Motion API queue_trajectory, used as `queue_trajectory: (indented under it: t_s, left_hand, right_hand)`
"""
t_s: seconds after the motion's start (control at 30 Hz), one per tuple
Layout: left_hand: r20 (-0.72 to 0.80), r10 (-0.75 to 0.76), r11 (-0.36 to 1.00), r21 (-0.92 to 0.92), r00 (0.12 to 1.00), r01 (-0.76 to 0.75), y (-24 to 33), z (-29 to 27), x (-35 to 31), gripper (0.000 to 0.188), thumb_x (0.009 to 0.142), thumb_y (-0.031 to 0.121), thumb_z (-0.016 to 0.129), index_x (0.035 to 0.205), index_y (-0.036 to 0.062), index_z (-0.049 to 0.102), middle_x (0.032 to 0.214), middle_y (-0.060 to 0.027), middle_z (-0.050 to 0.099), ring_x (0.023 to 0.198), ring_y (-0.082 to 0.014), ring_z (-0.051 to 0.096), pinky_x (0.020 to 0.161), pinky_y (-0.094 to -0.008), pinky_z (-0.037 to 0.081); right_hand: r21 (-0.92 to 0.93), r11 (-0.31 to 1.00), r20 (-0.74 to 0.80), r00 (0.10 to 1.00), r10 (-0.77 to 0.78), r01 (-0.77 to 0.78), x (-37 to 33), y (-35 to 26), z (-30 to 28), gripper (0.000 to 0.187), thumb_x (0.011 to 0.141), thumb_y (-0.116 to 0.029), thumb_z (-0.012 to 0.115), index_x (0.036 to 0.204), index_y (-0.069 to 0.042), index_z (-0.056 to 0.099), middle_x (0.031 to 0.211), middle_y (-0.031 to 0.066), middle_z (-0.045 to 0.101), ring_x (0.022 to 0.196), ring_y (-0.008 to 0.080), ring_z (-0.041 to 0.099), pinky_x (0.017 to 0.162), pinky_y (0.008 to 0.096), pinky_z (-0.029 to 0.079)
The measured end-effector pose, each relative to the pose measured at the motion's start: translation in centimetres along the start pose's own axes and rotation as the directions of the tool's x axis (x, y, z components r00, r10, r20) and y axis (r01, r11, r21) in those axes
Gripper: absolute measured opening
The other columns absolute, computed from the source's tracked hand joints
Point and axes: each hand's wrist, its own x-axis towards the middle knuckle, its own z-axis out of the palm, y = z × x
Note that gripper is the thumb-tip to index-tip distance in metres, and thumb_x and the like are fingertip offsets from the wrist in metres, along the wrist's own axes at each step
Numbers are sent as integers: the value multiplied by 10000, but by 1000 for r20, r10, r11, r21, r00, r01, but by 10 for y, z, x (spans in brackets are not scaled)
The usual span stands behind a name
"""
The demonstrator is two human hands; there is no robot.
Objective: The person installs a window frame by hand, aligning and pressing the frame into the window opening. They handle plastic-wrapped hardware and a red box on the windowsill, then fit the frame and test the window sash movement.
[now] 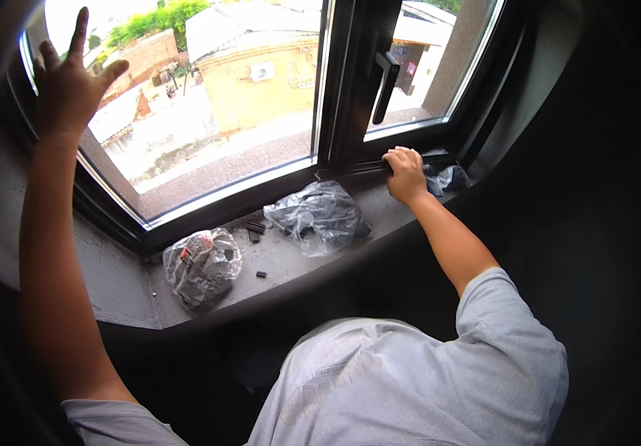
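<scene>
High at the left, my left hand (73, 85) is open with its fingers spread, in front of the window pane (238, 97). Whether its palm touches the glass I cannot tell. My right hand (407, 176) is at the lower edge of the right-hand window frame (361, 157), fingers together and bent over that dark edge. Above it, a dark window handle (386, 88) points downward on the frame, with no hand on it. Just behind my right wrist, a clear plastic bag (447, 178) lies in the corner of the sill.
Along the grey sill (250, 301) lie a crumpled plastic bag (316, 215) with dark contents and another stuffed plastic bag (203, 267). Between them are small black pieces (254, 230), with a short black piece (261, 275) nearer the front edge. Buildings show outside.
</scene>
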Motion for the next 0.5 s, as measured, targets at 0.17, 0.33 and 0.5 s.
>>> queue_trajectory:
  t_s: [0.17,0.33,0.5]
  left_hand:
    - [119,-138,990,22,983,136,24,-28,0,1063,742,627,791,1591,315,231,1524,-316,325,1398,-524,343,922,-563,558]
    - [253,-219,975,24,942,220,38,-48,6,1075,741,609,801,1594,272,241,1512,-375,303,1415,-553,296,983,-561,521]
    - [332,-247,964,-9,910,265,54,-65,-1,936,802,507,786,1513,33,403,1434,-407,407,1360,-560,389,1084,-525,443]
  right_hand:
    - [175,949,-219,950,-222,262,26,-49,-95,455,764,55,643,1208,-45,642,1029,145,669,991,358,636,961,472,454]
    - [225,878,-311,885,-347,423,78,-104,-181,478,831,75,629,1299,-7,576,982,175,647,908,345,630,817,443,501]
    - [173,836,-459,794,-399,520,165,-157,-232,371,930,-28,601,1288,-16,504,896,184,642,779,311,668,667,402,525]
